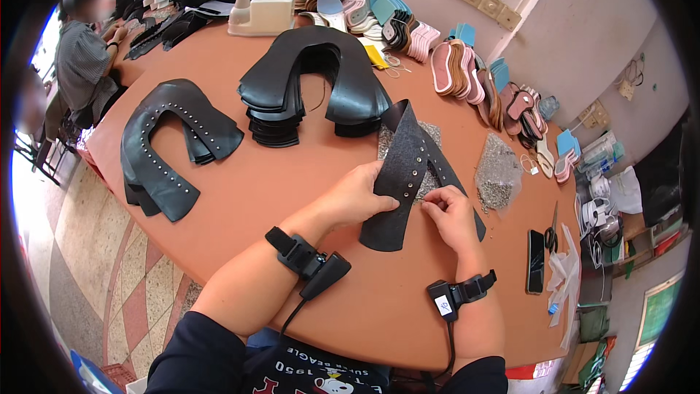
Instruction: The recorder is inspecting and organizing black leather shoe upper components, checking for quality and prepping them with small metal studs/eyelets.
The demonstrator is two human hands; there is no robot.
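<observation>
Brown tabletop (277, 175), pale wall (594, 18); black piece (402, 168) in left hand (357, 193), right hand (453, 215) in pinch

Pale wall (605, 14) behind orange-brown table (292, 175); patterned tile floor (138, 284) at left; green-tinted window (662, 310) far right.

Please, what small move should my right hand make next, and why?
Perhaps bring your right hand to the black piece, near its lowest stud: your left hand holds it, and the right hand's pinched fingertips are close by. Anything they hold is too small to tell.
</observation>
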